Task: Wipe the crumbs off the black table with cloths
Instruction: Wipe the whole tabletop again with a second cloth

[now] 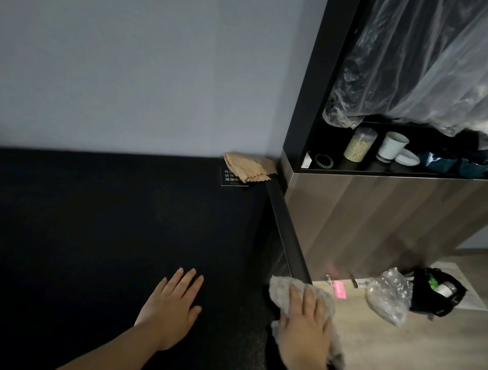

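Observation:
The black table (90,223) fills the lower left of the head view. My left hand (173,306) lies flat on it, fingers straight and spread. At the table's right edge my right hand (306,328) presses down on a grey fluffy cloth (281,293) with its fingers extended over it; the cloth hangs partly past the edge. A second, tan cloth (249,167) lies folded in the far right corner against the wall. No crumbs are discernible on the dark surface.
A small black sign with white text (231,179) sits under the tan cloth. A wooden cabinet (382,222) with a shelf of jars and cups stands to the right. On the wooden floor lie a clear plastic bag (387,294) and a black bag (438,291).

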The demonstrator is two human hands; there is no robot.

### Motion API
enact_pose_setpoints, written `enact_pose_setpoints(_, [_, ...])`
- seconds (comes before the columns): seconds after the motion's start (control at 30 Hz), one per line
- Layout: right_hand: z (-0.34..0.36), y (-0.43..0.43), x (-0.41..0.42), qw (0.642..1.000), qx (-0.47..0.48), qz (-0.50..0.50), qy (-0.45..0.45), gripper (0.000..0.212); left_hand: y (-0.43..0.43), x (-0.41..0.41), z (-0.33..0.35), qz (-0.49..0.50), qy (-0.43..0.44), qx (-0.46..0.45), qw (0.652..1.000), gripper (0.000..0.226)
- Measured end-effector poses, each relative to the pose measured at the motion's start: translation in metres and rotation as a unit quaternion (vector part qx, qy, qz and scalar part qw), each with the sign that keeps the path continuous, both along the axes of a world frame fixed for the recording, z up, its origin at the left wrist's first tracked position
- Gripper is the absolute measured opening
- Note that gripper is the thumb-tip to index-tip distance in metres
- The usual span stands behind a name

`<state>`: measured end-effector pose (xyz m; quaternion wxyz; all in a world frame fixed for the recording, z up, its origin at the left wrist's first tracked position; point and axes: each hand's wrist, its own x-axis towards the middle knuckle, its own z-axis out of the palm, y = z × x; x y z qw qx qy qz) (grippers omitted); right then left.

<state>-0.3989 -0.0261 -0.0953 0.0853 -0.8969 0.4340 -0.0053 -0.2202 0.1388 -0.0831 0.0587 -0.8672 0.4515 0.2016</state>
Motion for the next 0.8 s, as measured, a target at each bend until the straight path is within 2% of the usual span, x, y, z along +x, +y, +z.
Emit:
enact_pose_setpoints(0.07, [-0.002,0.038,0.013,0.998,0.051,0.022,-0.006,0.064,0.001,0.0,0.0,-0.003,0.005,0.003,1.0,0.061])
enact_pose_setpoints(0.13, [-0.016,0.064,0.014,0.989,-0.005,0.146,-0.01,0.06,0.001,0.002,0.0,-0.007,0.007,0.003,1.0,0.061])
enact_pose_setpoints(0.2, [-0.015,0.05,0.003,0.981,-0.005,0.191,0.042,0.061,0.002,0.004,0.002,-0.015,0.008,0.008,1.0,0.062])
enact_pose_setpoints(0.27, [0.0,0.015,-0.008,0.989,0.004,0.141,0.051,0.075,0.003,0.005,0.003,-0.017,0.011,0.01,1.0,0.062])
enact_pose_setpoints(0.3, [-0.002,-0.002,-0.013,0.996,-0.026,0.074,0.031,0.077,0.003,0.004,0.003,-0.015,0.012,0.01,1.0,0.062])
enact_pose_setpoints(0.37, [-0.001,0.001,-0.003,1.0,0.002,-0.027,-0.003,0.068,0.003,0.003,0.003,-0.012,0.012,0.009,1.0,0.062])
enact_pose_setpoints(0.4, [0.001,0.017,0.005,0.999,0.026,-0.031,-0.017,0.064,0.003,0.001,0.003,-0.011,0.012,0.011,1.0,0.062])
enact_pose_setpoints(0.47, [-0.011,0.052,0.014,0.998,0.037,0.041,-0.025,0.061,0.003,0.002,0.004,-0.012,0.015,0.01,1.0,0.062])
enact_pose_setpoints(0.53, [-0.023,0.063,0.006,0.986,-0.052,0.158,-0.002,0.061,0.004,0.004,0.004,-0.016,0.02,0.009,1.0,0.062])
enact_pose_setpoints(0.57, [-0.019,0.054,-0.001,0.982,-0.058,0.181,0.021,0.063,0.004,0.004,0.005,-0.016,0.02,0.01,1.0,0.062])
enact_pose_setpoints(0.6, [-0.009,0.038,-0.008,0.984,-0.038,0.168,0.048,0.066,0.004,0.004,0.005,-0.015,0.02,0.01,1.0,0.062])
enact_pose_setpoints(0.67, [-0.001,0.006,-0.025,0.993,-0.071,0.089,0.024,0.068,0.004,0.003,0.004,-0.011,0.019,0.009,1.0,0.063])
enact_pose_setpoints(0.73, [0.0,0.003,-0.024,0.999,-0.021,-0.046,0.01,0.061,0.004,0.002,0.003,-0.007,0.017,0.007,1.0,0.062])
enact_pose_setpoints(0.8, [-0.003,0.034,-0.01,0.996,0.031,-0.07,-0.039,0.062,0.005,0.0,0.003,-0.008,0.012,0.008,1.0,0.062])
